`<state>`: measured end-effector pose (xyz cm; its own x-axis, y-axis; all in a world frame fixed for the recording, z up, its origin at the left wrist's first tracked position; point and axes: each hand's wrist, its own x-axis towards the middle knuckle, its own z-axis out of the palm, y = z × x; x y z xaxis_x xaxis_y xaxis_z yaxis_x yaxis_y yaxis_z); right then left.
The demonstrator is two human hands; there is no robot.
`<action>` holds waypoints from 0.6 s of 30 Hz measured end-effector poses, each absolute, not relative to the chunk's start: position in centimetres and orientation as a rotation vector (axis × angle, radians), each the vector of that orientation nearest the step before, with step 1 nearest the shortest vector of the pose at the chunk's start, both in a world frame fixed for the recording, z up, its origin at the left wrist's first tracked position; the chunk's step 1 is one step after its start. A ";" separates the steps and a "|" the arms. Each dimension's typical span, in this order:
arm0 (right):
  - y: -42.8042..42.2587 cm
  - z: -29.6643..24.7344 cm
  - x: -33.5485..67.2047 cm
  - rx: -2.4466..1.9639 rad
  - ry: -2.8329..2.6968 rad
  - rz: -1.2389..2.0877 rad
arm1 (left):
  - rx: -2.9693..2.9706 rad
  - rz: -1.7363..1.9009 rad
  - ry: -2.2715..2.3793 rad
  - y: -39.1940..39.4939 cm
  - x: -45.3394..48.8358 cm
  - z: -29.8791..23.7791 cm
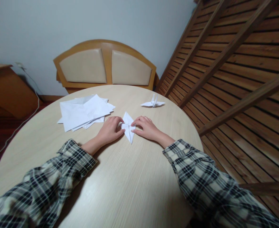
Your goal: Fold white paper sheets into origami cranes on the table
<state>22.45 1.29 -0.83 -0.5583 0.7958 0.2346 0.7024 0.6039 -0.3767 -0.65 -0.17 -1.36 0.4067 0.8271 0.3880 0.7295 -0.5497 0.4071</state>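
Note:
A white folded paper [129, 135], diamond-shaped with one point towards me and one away, lies at the middle of the round table [130, 190]. My left hand [110, 129] pinches its left side between thumb and fingers. On the opposite edge, my right hand [147, 127] is closed in the same way, thumb near the centre crease. The fingers cover both side corners of the paper. Farther off to the right stands a finished paper crane [153, 104] with its wings spread.
Loose white paper sheets [82, 110] lie in an uneven pile at the left of the table. Behind the table's far edge rises a padded wooden headboard [108, 63]. Slatted wooden boards [225, 79] lean along the right side. A white cable [18, 126] hangs at the left.

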 end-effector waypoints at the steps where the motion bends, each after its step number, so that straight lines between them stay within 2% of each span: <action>1: 1.3 -0.8 22.5 -1.202 -2.453 0.338 | 2.478 0.842 1.388 -0.2 -0.6 -1.3; 18: 1.3 -1.0 22.6 -1.173 -2.457 0.316 | 2.542 0.773 1.384 0.1 -0.8 -1.8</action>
